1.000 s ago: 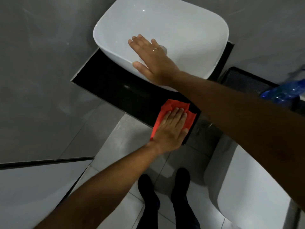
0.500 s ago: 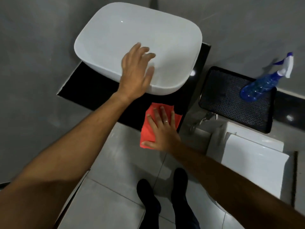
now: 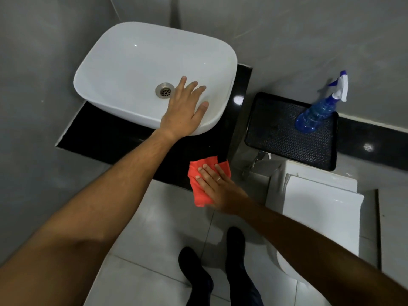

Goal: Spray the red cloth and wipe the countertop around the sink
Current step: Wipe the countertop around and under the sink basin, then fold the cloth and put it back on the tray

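As seen from the head camera, the red cloth (image 3: pixel 204 184) is pressed flat against the front right corner of the black surface (image 3: pixel 114 131), with part of it hanging past the front edge. The right hand (image 3: pixel 217 186) is laid open on it, fingers (image 3: pixel 206 173) spread and palm down, so nothing is gripped. The left hand (image 3: pixel 184 111) is likewise open, resting flat on the near rim of the white sink (image 3: pixel 136 62), apparently as a brace.

The cloth is judged to be light, soft and limp: it is folded into a pad, and it would likely bunch if pushed from 1 edge. A flat palm over the middle of the pad is therefore judged the best hold, with pressure kept downward so it slides with the hand. If dampened, some drag on the glossy surface may be expected.

The blue spray bottle (image 3: pixel 318 113) is left standing on the black tray (image 3: pixel 282 140), well apart from both hands.
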